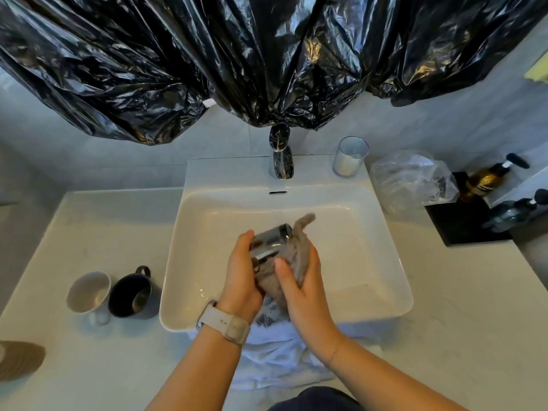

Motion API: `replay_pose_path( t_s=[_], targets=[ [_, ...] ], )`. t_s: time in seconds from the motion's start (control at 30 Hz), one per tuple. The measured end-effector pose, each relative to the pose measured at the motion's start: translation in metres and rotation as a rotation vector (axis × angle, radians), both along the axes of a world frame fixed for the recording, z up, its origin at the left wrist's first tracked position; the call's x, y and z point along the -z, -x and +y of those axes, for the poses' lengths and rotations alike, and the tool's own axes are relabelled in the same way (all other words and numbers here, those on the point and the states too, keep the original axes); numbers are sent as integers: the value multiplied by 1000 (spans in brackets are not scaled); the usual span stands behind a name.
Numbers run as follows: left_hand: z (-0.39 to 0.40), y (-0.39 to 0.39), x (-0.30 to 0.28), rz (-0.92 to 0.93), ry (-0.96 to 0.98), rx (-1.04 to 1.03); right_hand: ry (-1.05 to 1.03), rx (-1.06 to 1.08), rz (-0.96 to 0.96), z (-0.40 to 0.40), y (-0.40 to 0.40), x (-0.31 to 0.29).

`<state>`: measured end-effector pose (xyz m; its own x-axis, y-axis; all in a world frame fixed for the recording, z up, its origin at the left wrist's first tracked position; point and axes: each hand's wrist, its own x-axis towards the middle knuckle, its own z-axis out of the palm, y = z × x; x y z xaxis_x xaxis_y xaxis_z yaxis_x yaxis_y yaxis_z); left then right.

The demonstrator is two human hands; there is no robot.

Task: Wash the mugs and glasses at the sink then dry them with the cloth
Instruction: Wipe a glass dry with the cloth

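Observation:
Over the white sink basin point(370, 232) my left hand point(241, 268) grips a clear glass point(271, 241) lying on its side. My right hand point(299, 280) holds a grey cloth point(296, 253) wrapped against the glass, thumb pressing on it; one cloth corner sticks up behind. On the counter at the left a white mug point(89, 292) and a black mug point(130, 295) lie tilted side by side. Another glass point(350, 157) stands upright on the sink's back rim, right of the tap point(281, 164).
Black plastic sheeting point(267, 54) hangs over the wall above the tap. A clear plastic bag point(412, 179) and pump bottles point(489, 179) on a black tray point(456, 226) sit at the right. A white towel point(275, 357) drapes at the front edge.

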<state>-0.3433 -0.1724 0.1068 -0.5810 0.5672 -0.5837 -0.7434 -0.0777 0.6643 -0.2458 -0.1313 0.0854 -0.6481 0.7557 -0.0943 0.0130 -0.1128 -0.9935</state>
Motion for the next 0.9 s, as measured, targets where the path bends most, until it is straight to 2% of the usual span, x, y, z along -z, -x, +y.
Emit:
replay_pose_path(
  t_s=[0.03, 0.07, 0.17, 0.23, 0.27, 0.33, 0.43, 0.47, 0.5, 0.6, 0.63, 0.7, 0.8, 0.9],
  targets=[
    [0, 3, -2, -62, -22, 15, -33, -38, 3, 0, -3, 3],
    [0, 3, -3, -23, -24, 29, -19, -62, 11, 3, -5, 3],
    [-2, -10, 3, 375, 63, 14, 146, -82, 4, 19, -5, -10],
    [-6, -18, 9, 664, 46, 15, 266, -89, -67, 34, -3, -21],
    [-8, -21, 12, 768, 37, 29, 326, -120, -108, 40, -3, -26],
    [-14, -23, 12, 848, 37, 27, 379, -184, -188, 43, -3, -30],
    [-17, -22, 15, 847, 44, 21, 286, -89, -203, 29, -2, -24],
    [-16, -22, 14, 793, 57, 18, 223, -44, -181, 22, -3, -20],
    [-14, -22, 12, 681, 73, 2, 152, -25, -147, 15, -5, -16],
    [-7, -15, 4, 135, 19, -53, -32, -40, -85, 3, -11, -8],
    [-6, -14, 3, 56, 8, -40, -73, -29, -76, 4, -13, -7],
    [-6, -16, 4, 43, 29, 25, -108, 13, -60, 10, -16, -4],
    [-8, -15, 6, 106, 66, 138, -23, 72, -29, 17, -19, 1],
    [-13, 1, 0, 333, 164, 315, 57, 95, -12, 22, -21, 2]
  ],
)
